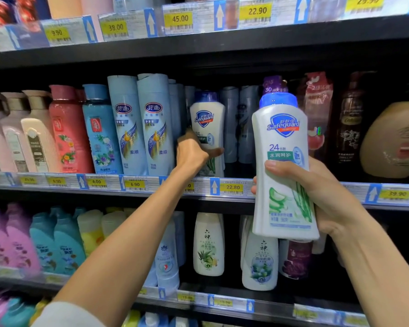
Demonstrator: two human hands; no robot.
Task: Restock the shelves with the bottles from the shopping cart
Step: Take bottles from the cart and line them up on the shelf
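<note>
A white Safeguard bottle (282, 166) with a blue cap is held upright in front of the middle shelf (234, 188), just to the right of the slot it seems meant for. The right hand (316, 194) is wrapped round its lower body, thumb across the label. On that shelf a second Safeguard bottle (207, 128) of the same kind already stands, and the left hand (194, 153) is clamped round its lower half, thumb across the front, apparently seating or shifting it. The two hands are well apart. To the left stand two pale blue shampoo bottles (141, 123); behind and to the right are greyer bottles deep in shadow. The step in hand looks like placing: one bottle set, one waiting. The next move probably calls for the left hand to free the gap so the held bottle can go in upright, label forward.
</note>
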